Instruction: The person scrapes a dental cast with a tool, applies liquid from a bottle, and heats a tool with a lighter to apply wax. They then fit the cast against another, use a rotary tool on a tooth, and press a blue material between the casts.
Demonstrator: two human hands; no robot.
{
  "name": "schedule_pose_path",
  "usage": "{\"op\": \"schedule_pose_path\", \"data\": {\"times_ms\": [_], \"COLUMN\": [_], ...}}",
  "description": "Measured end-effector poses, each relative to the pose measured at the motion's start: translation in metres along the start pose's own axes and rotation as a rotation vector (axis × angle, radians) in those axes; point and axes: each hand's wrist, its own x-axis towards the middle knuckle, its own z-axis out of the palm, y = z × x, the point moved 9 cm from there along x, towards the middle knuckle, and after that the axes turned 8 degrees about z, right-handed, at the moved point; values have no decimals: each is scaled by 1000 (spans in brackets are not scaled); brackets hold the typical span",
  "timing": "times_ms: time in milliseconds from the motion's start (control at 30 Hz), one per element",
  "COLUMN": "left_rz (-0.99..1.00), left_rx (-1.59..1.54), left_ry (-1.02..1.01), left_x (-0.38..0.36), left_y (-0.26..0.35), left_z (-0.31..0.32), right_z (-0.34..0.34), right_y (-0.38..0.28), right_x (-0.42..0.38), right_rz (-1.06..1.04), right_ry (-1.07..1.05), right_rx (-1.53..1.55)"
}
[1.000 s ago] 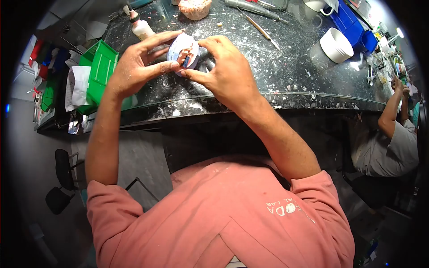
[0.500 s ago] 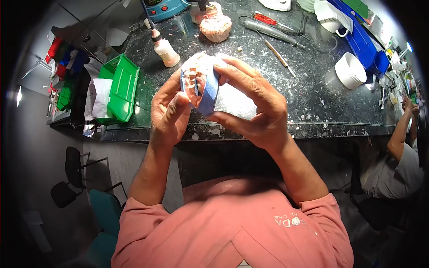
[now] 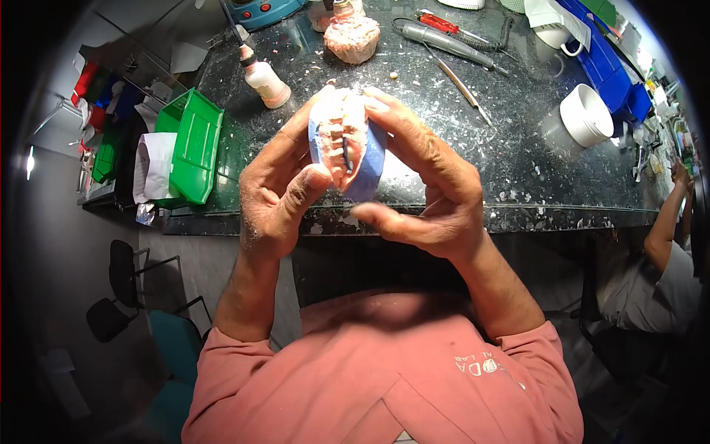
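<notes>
A dental model with pink gums and pale teeth on a blue base is held up over the bench's front edge, tilted with its row of teeth upright in view. My left hand grips its left side, thumb in front near the lower teeth and fingers behind, partly hidden. On the other side, my right hand is curved around the blue base. Its fingertips touch the upper edge, while the thumb lies just under the lower corner. Whitish dust clings to my left hand and wrist.
On the dark, dust-speckled bench stand a dropper bottle, a pink lump and a white cup. A grey handpiece and a slim hand tool lie behind. A green bin stands left; another person sits right.
The dental model has turned so its teeth face me more, and more of the blue base shows on the right. My right thumb has moved down from the base's lower edge.
</notes>
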Motion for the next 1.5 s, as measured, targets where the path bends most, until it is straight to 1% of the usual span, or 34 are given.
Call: {"op": "schedule_pose_path", "data": {"times_ms": [67,200,267,567,633,800,867,1033,1100,1167,1200,1267,1433,1500], "left_rz": [-21,-27,-18,-57,-89,-57,-59,-14,-20,-32,-31,-33,-54,-89], "left_rx": [2,10,20,26,28,27,28,15,5,-8,9,36,30,44], "left_ry": [19,34,33,10,42,14,3,4,-4,-9,-3,-5,-33,-1], "left_x": [-1,-1,-2,-4,-4,-6,-5,-4,-3,-4,-3,-4,-5,-6], "left_y": [-1,-1,3,4,8,6,6,8,8,6,6,4,2,-1], "left_z": [1,1,1,3,5,4,4,7,6,6,6,4,2,1], "right_z": [-2,-4,-4,-3,-3,-4,-3,-2,-3,-3,-2,-2,1,3], "right_y": [4,9,13,12,12,9,6,7,7,4,4,11,9,21], "right_x": [1,-2,-5,-6,-6,-7,-4,-5,-4,-2,-3,-4,-4,-6], "right_rz": [81,78,146,160,145,128,97,84,83,53,54,131,107,234], "right_ry": [13,15,33,33,30,34,-3,9,22,-12,-10,17,-31,14], "right_rx": [66,41,91,131,143,143,84,117,107,121,118,152,43,313]}}
